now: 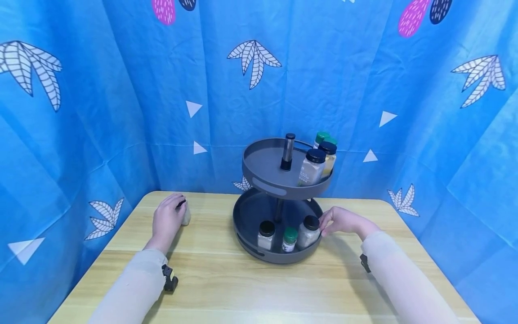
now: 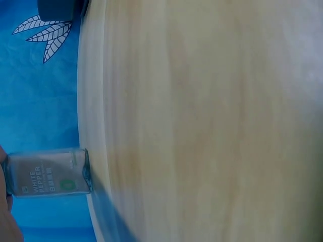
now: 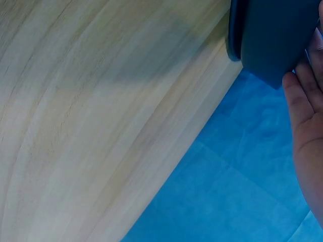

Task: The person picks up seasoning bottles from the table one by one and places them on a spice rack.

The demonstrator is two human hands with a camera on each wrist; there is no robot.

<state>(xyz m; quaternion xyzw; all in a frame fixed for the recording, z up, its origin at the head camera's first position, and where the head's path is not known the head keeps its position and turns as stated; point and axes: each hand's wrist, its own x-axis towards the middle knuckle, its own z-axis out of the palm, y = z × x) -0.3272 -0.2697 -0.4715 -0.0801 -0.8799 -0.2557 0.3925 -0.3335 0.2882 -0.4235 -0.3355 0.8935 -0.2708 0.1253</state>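
Note:
My left hand (image 1: 167,219) grips a glass jar of white pepper (image 2: 48,174) by its dark-capped top, near the table's back left. The jar stands upright, and its label shows in the left wrist view. My right hand (image 1: 343,220) reaches the right side of a dark grey two-tier turntable (image 1: 252,177), its fingertips at the lower tier's rim. In the right wrist view, those fingers (image 3: 299,98) lie fairly straight against the tray wall (image 3: 282,40). Just inside that rim stands a black-capped jar (image 1: 309,234) of pale contents.
The lower tier also holds a second black-capped jar (image 1: 265,235) and a small green-capped bottle (image 1: 289,239). On the upper tier, black-capped jars (image 1: 312,166) and green-capped bottles (image 1: 321,137) crowd the right side, beside a central post (image 1: 288,150). A blue curtain (image 1: 170,117) surrounds the wooden table (image 1: 226,288).

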